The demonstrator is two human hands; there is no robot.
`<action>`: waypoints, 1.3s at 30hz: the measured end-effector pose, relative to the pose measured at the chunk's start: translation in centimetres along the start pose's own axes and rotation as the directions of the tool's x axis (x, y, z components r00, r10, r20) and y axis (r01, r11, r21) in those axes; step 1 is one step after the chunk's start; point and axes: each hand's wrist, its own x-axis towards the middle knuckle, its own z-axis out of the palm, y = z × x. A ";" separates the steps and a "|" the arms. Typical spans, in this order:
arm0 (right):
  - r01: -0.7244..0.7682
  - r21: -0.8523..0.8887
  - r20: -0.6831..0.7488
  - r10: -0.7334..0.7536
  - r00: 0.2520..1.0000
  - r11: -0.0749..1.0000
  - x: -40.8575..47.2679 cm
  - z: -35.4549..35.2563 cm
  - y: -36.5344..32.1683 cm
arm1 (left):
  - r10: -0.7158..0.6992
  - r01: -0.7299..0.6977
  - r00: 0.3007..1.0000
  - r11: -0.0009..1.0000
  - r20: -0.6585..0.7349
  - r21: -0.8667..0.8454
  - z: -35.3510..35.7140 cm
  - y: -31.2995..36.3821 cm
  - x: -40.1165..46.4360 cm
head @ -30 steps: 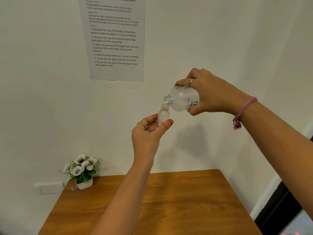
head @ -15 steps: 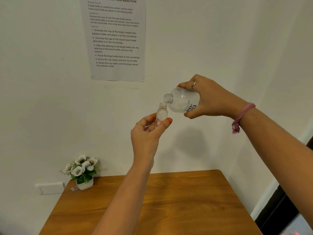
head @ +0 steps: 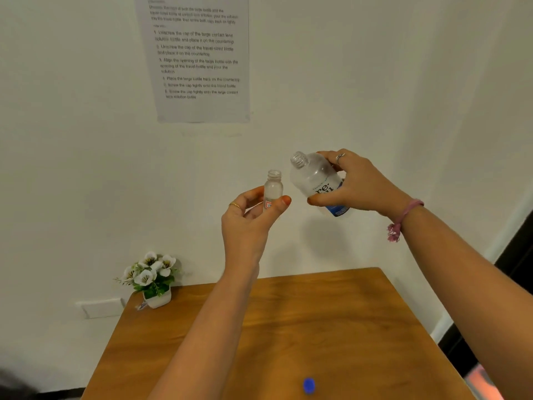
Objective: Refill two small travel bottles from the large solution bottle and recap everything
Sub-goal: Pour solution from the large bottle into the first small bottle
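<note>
left hand [head: 248, 217] pinches travel bottle [head: 272, 187]; right hand [head: 357, 183] grips large bottle [head: 315, 180].

Even, soft indoor light fills the scene; faint shadows fall on the wall [head: 403, 82] behind the arms (the poster [head: 199, 59] text is blurred), and straight edges bow outward.

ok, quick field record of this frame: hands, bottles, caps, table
left hand: pinches travel bottle, upright, uncapped
right hand: grips large bottle, uncapped, neck tilted up-left
bottle mouths: apart, no pouring
blue cap: lying on table, near edge
flower pot: table's far-left corner
second travel bottle: not in view
</note>
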 end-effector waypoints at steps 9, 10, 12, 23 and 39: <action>-0.214 0.319 0.020 0.219 0.975 0.923 -4.9 8.5 1.6 | -0.161 0.148 0.984 0.976 0.071 0.160 -6.1 -6.4 -3.7; -0.236 0.323 0.027 0.240 0.970 0.917 -5.5 9.5 1.7 | -0.179 0.163 0.981 0.971 0.077 0.176 -6.8 -7.3 -4.2; -0.279 0.325 0.034 0.283 0.958 0.904 -6.6 11.2 2.1 | -0.212 0.192 0.973 0.962 0.090 0.195 -8.2 -9.1 -5.2; -0.415 0.417 0.028 0.445 0.895 0.809 -12.2 17.2 4.5 | -0.411 0.308 0.902 0.828 0.131 0.469 -13.9 -18.1 -10.3; -0.544 0.376 0.136 0.536 0.833 0.751 -17.7 23.4 8.3 | -0.637 0.424 0.766 0.597 0.082 0.682 -18.4 -27.9 -17.2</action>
